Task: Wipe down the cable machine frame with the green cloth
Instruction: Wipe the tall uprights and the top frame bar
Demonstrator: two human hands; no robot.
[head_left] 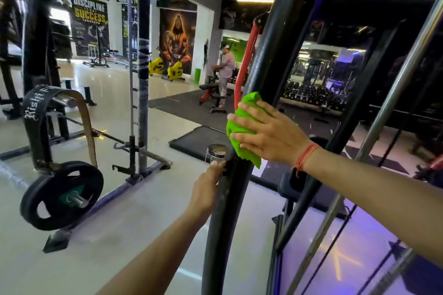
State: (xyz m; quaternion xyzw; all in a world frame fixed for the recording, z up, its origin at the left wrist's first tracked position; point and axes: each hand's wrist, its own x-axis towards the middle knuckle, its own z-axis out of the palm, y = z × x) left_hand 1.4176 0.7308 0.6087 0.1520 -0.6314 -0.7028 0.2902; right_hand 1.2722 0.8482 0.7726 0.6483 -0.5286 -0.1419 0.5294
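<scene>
bright ceiling strips (255,0) | glare on floor (115,84) | violet glow right | edges bowed, slight blur

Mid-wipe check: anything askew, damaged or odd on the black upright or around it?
Nothing stands out. The right hand presses the green cloth flat on the black upright; the left hand holds a fitting on its side. The upright has pale scuffs lower down, which looks like wear or dust, not damage.

cloth (242,127): nubby green fabric under my palm
frame post (271,55): glossy black painted metal
floor (143,211): smooth, shiny
</scene>
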